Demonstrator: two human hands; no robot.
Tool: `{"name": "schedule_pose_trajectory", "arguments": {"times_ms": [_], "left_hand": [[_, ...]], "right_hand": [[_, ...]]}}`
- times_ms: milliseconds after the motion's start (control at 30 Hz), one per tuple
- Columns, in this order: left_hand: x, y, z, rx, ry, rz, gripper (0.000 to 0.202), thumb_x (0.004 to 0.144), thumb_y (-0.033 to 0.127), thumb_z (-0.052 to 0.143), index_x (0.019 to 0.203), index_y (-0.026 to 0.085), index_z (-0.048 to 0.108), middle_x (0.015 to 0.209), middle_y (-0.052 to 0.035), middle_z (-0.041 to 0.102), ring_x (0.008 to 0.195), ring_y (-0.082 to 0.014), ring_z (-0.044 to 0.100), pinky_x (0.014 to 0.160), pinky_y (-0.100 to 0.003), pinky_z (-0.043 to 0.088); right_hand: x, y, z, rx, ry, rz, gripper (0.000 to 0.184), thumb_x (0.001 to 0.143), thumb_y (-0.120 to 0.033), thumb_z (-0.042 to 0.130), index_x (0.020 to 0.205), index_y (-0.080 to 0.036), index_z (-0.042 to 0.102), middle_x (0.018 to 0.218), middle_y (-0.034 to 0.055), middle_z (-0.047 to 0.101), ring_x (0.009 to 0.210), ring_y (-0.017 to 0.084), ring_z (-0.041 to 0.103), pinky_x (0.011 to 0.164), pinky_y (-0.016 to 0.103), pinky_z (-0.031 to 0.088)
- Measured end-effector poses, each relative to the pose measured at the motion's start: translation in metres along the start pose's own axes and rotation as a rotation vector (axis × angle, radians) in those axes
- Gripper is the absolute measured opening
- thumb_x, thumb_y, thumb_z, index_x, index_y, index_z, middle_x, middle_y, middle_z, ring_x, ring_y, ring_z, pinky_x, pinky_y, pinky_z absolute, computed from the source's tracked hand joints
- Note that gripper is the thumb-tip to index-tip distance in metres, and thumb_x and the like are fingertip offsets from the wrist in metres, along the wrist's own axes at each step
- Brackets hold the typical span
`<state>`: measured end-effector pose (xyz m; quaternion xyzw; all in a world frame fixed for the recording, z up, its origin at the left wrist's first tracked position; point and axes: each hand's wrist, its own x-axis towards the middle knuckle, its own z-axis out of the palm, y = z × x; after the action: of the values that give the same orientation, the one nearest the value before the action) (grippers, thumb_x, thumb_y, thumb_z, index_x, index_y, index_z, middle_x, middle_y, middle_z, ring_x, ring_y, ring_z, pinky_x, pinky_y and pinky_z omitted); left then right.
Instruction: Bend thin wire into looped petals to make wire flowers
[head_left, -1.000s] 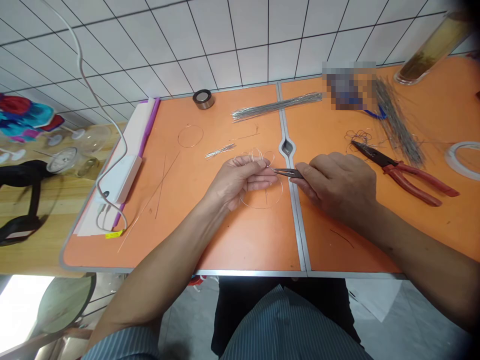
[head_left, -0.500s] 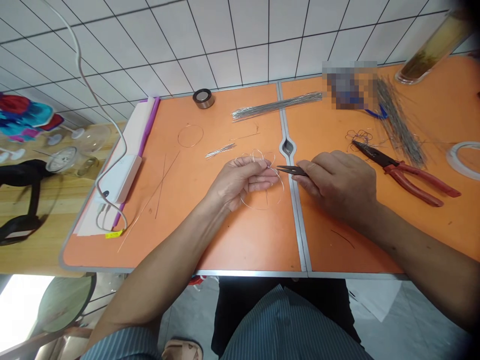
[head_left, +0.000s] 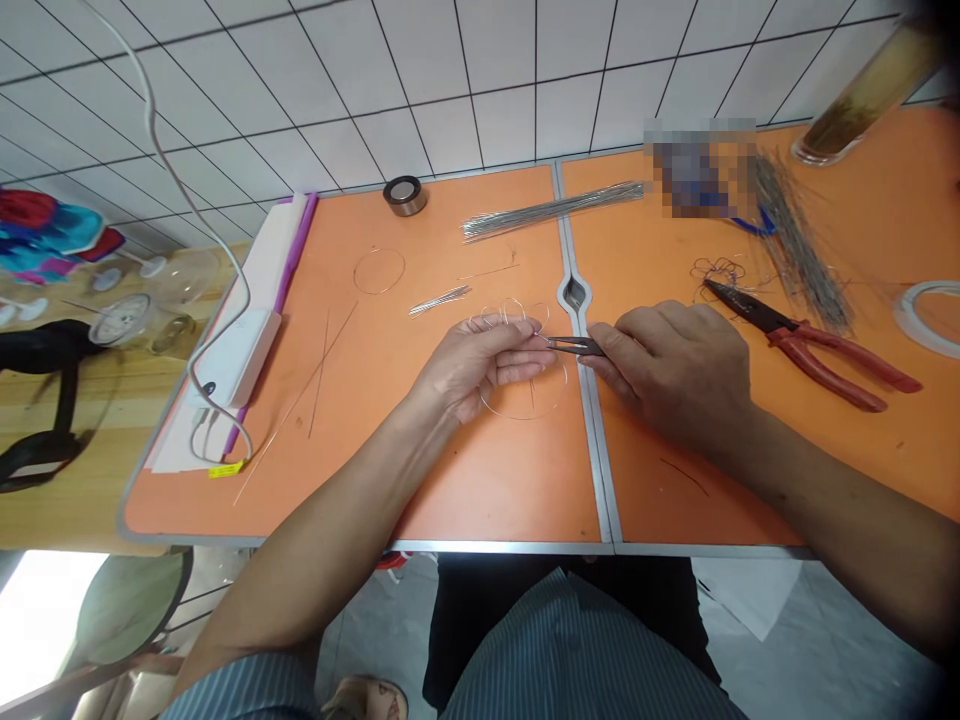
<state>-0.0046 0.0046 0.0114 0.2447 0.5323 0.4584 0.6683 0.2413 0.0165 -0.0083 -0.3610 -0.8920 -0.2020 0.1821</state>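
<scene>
At the middle of the orange counter (head_left: 495, 480), the left hand (head_left: 472, 365) grips a looped wire form (head_left: 525, 416) between thumb and fingers, its thin loops showing above the fingers and below the palm. The right hand (head_left: 675, 372) pinches small black tweezers (head_left: 574, 346), their tips reaching the wire at the left fingertips. The hands are close together but not touching, with the tweezers spanning the gap above the counter's metal centre seam (head_left: 596, 440).

Just beyond the right hand lie red-handled pliers (head_left: 817, 355), their nose beside a tangle of thin dark wire (head_left: 716, 278). A loose bundle of straight wires (head_left: 799, 245) lies past the pliers. Toward the far edge, a second bundle of straight wires (head_left: 551, 212) crosses the seam. Left of the hands are a small bunch of short wires (head_left: 439, 300), a single wire ring (head_left: 379, 271) and two long loose wires (head_left: 322, 370). A roll of metal tape (head_left: 405, 196) stands near the far edge.
</scene>
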Motion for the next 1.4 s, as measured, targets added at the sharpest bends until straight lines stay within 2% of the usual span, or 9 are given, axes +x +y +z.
{"name": "schedule_pose_trajectory", "arguments": {"times_ms": [333,600,700,867,967,1133,1267,1400], "left_hand": [[0.001,0.0,-0.001,-0.012,-0.021,-0.004,0.01,0.097,0.014,0.078,0.088,0.011,0.083,0.084,-0.0111,0.085,0.077,-0.0184,0.085,0.072,-0.023,0.068],[0.003,-0.002,-0.004,-0.009,-0.043,0.002,0.006,0.093,0.017,0.083,0.09,0.012,0.083,0.089,-0.0123,0.087,0.081,-0.0195,0.086,0.077,-0.024,0.069],[0.002,-0.002,-0.004,-0.032,-0.041,0.02,0.005,0.093,0.018,0.084,0.092,0.013,0.083,0.089,-0.0107,0.087,0.08,-0.02,0.086,0.077,-0.025,0.069],[0.0,-0.006,-0.001,-0.087,-0.065,0.074,0.004,0.094,0.016,0.082,0.095,0.012,0.081,0.091,-0.0113,0.087,0.083,-0.0202,0.087,0.079,-0.026,0.069],[-0.002,-0.01,0.001,-0.12,-0.107,0.122,0.006,0.093,0.017,0.084,0.096,0.012,0.081,0.095,-0.0116,0.088,0.087,-0.0199,0.087,0.086,-0.026,0.069],[-0.004,-0.017,0.002,-0.12,-0.174,0.168,0.012,0.088,0.02,0.09,0.097,0.015,0.082,0.107,-0.0106,0.089,0.099,-0.0215,0.087,0.09,-0.027,0.069],[-0.004,-0.018,0.002,-0.113,-0.168,0.117,0.017,0.081,0.017,0.094,0.092,0.015,0.082,0.102,-0.0104,0.089,0.092,-0.0208,0.087,0.082,-0.026,0.069],[-0.003,-0.016,0.0,-0.063,-0.209,0.103,0.02,0.078,0.02,0.096,0.092,0.016,0.083,0.103,-0.0098,0.089,0.089,-0.0211,0.087,0.08,-0.028,0.07]], "right_hand": [[0.0,0.0,0.0,-0.035,0.029,-0.052,0.044,0.119,-0.048,0.048,0.112,-0.018,0.08,0.082,0.0083,0.072,0.076,0.025,0.051,0.069,0.042,0.027],[0.001,0.0,-0.001,0.038,-0.009,0.021,0.046,0.118,-0.051,0.047,0.114,-0.02,0.081,0.087,0.0105,0.075,0.078,0.026,0.056,0.07,0.042,0.028],[0.003,-0.002,0.0,0.23,-0.031,0.144,0.041,0.116,-0.049,0.052,0.11,-0.021,0.081,0.092,0.0112,0.078,0.083,0.026,0.062,0.071,0.041,0.032],[0.013,-0.01,-0.002,0.983,-0.17,0.569,0.022,0.102,-0.046,0.073,0.098,-0.024,0.075,0.089,0.0046,0.077,0.081,0.023,0.067,0.072,0.036,0.046],[0.019,-0.015,-0.003,1.255,-0.191,0.691,0.021,0.091,-0.043,0.081,0.096,-0.023,0.076,0.093,0.004,0.079,0.085,0.023,0.068,0.076,0.035,0.049],[0.019,-0.014,-0.003,1.321,-0.174,0.736,0.018,0.089,-0.04,0.08,0.09,-0.023,0.081,0.081,0.0011,0.071,0.078,0.02,0.058,0.072,0.034,0.043],[0.016,-0.009,-0.003,1.312,-0.127,0.762,0.02,0.091,-0.043,0.079,0.09,-0.023,0.08,0.078,0.0001,0.065,0.077,0.019,0.053,0.071,0.033,0.04],[0.016,-0.006,-0.004,1.287,-0.13,0.74,0.02,0.094,-0.042,0.076,0.089,-0.023,0.079,0.078,0.0,0.062,0.076,0.018,0.051,0.071,0.034,0.039]]}}
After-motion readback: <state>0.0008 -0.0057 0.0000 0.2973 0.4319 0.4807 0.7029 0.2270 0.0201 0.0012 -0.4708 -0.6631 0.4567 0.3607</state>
